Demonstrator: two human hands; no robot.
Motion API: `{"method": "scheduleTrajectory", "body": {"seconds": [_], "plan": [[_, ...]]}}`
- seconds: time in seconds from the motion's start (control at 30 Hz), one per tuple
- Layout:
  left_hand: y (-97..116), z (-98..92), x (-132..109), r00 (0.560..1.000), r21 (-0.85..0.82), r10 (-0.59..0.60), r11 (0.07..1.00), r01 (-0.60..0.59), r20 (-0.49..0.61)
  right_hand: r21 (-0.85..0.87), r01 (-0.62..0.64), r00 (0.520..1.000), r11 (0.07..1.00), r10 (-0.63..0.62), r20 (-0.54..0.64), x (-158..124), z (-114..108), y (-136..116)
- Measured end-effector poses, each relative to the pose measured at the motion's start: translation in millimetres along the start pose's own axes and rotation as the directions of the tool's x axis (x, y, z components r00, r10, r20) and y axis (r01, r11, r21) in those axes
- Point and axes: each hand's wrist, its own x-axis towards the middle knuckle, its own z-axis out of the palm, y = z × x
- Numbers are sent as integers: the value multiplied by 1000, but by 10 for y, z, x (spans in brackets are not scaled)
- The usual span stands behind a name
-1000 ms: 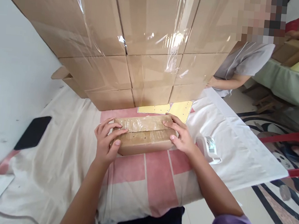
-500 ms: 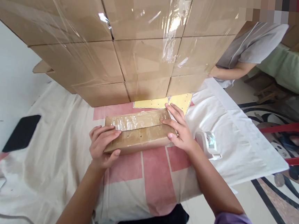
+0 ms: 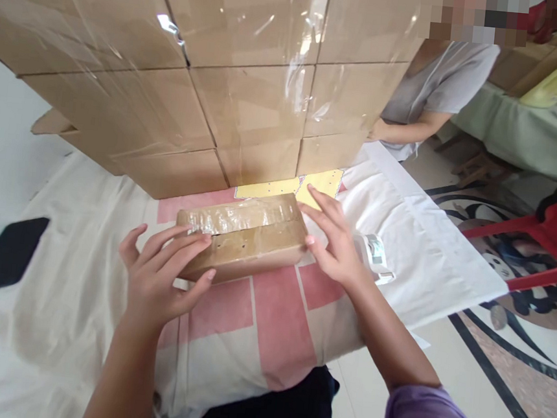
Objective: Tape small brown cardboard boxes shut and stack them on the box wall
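A small brown cardboard box with shiny clear tape along its top lies on the cloth-covered table. My left hand is spread at the box's left end, its fingertips over the top edge and the thumb near the front side. At the right end, my right hand has its fingers apart, with the fingertips beside the box's edge. Yellow sheets lie just behind the box. A white tape dispenser stands right of my right hand.
Large taped cartons are stacked behind the small box. A black phone-like object lies at the left. Beyond the stack at the right is a person in a grey shirt. A red chair stands on the floor at right.
Both hands have loosened from the box: the left fingers spread wider and the right hand slid off the top to beside the right end. The whole view shifted somewhat.
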Motion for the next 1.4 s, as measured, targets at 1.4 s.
{"method": "scheduleTrajectory", "body": {"seconds": [1.4], "plan": [[2064,2137,770,829,-690,182,661,295,528,120,-921,386,372,913,130,-988,-1353,67]]}}
